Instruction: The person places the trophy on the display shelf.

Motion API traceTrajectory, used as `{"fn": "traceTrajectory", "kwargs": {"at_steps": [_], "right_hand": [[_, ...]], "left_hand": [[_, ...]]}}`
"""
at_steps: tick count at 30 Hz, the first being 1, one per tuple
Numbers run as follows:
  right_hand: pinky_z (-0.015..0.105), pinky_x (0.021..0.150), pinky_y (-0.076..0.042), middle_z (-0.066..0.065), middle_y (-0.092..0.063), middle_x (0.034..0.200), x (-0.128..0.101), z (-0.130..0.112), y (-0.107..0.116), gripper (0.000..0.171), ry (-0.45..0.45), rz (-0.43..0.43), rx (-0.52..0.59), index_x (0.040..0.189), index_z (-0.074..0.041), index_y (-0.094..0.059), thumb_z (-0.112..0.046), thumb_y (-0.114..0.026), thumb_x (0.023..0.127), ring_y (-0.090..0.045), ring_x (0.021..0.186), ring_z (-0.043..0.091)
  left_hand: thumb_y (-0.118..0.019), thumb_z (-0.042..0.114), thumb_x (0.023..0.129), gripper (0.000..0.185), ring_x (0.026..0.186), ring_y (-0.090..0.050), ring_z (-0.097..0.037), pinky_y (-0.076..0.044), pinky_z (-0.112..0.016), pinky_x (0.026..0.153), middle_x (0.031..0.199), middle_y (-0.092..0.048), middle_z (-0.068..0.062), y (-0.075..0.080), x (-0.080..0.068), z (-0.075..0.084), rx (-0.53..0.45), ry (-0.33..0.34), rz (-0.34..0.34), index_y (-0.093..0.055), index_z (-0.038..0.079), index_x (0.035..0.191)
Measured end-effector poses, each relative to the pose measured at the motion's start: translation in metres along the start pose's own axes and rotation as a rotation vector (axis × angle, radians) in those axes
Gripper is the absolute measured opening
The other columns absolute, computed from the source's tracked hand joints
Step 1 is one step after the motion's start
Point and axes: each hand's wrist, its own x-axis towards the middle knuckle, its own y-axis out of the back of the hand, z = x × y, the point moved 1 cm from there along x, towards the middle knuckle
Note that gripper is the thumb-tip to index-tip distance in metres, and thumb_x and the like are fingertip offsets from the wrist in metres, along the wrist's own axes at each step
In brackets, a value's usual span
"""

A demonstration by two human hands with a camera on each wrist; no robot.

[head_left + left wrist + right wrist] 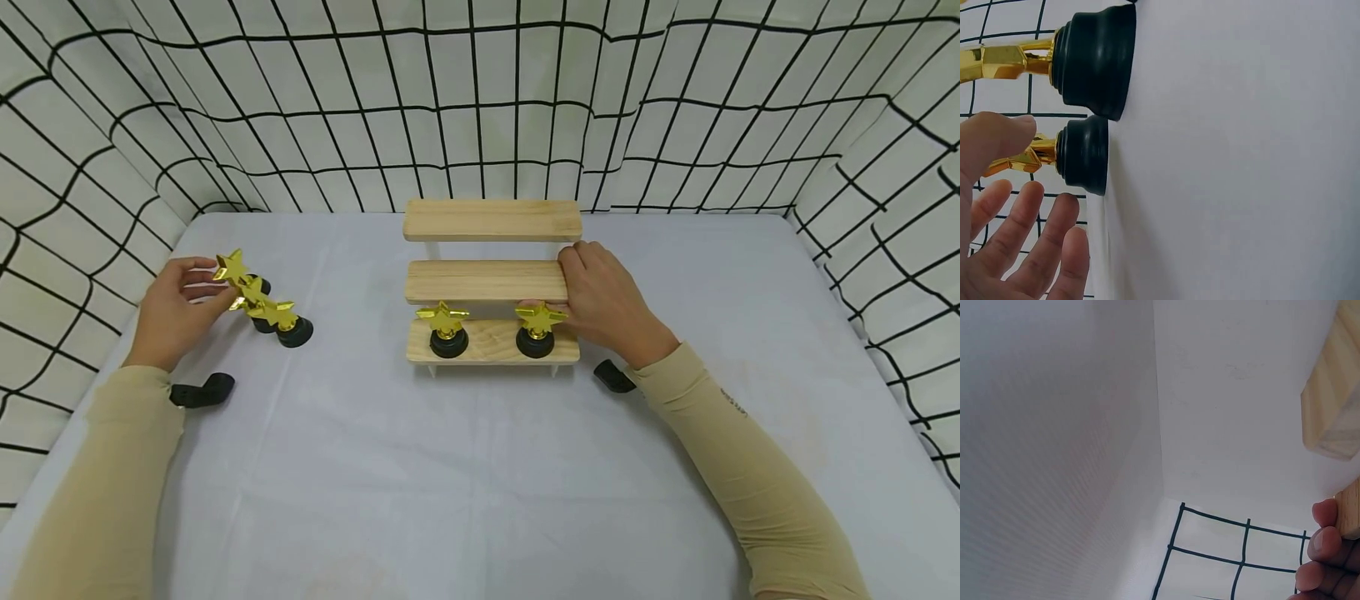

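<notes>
A three-step wooden shelf (491, 221) stands mid-table. Two gold star trophies on black bases (448, 331) (536, 330) stand on its lowest step. My right hand (592, 292) grips the right end of the middle step (480, 281), fingers on top and thumb underneath beside the right trophy's star. In the right wrist view, curled fingertips (1325, 547) meet the wood end (1350, 515). Three more star trophies (283, 321) cluster at the left. My left hand (213, 285) reaches them with fingers spread. Its thumb (994, 140) lies against one star (1019, 161).
White cloth covers the table (465, 483). Walls draped in black-gridded white fabric (480, 100) close it in at the back and on both sides. Black wrist mounts (201, 390) (613, 377) show under both beige sleeves. The upper two steps hold nothing.
</notes>
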Motion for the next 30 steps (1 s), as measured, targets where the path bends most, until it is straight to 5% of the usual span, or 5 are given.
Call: {"fn": "traceTrajectory", "kwargs": {"at_steps": [5,14,24,30], "right_hand": [[0.041,0.068,-0.046,0.017,-0.057,0.09,0.0,0.001,0.0,0.096,0.006,0.006,-0.006,0.106,0.007,-0.055,-0.083,-0.026,0.09,-0.05,0.077,0.031],[0.041,0.067,-0.045,0.017,-0.056,0.09,0.0,0.002,-0.001,0.096,-0.014,-0.013,0.015,0.106,0.006,-0.055,-0.084,-0.026,0.088,-0.049,0.077,0.03],[0.039,0.064,-0.043,0.015,-0.055,0.086,0.0,0.002,0.0,0.099,-0.025,-0.004,0.028,0.103,0.006,-0.056,-0.086,-0.024,0.087,-0.047,0.074,0.028],[0.036,0.062,-0.041,0.013,-0.053,0.083,0.0,0.002,-0.001,0.1,-0.026,-0.005,0.032,0.102,0.005,-0.055,-0.089,-0.023,0.086,-0.045,0.072,0.026]], "left_hand": [[-0.068,0.039,0.099,0.055,0.092,-0.047,0.019,-0.044,0.005,0.073,0.119,-0.048,0.02,-0.006,0.005,0.002,-0.024,-0.026,0.02,-0.044,0.015,0.143],[-0.063,0.024,0.102,0.064,0.096,-0.041,0.018,-0.041,0.008,0.076,0.147,-0.05,-0.027,-0.013,0.01,0.001,0.015,-0.026,0.011,-0.035,0.0,0.154],[-0.063,0.024,0.102,0.067,0.108,-0.049,0.005,-0.042,0.005,0.078,0.15,-0.051,-0.028,-0.015,0.014,-0.001,0.043,-0.001,-0.001,-0.032,0.004,0.158],[-0.064,0.022,0.102,0.065,0.094,-0.042,0.016,-0.042,0.003,0.076,0.146,-0.053,-0.029,-0.017,0.015,-0.004,0.065,-0.007,-0.004,-0.035,0.003,0.157]]}}
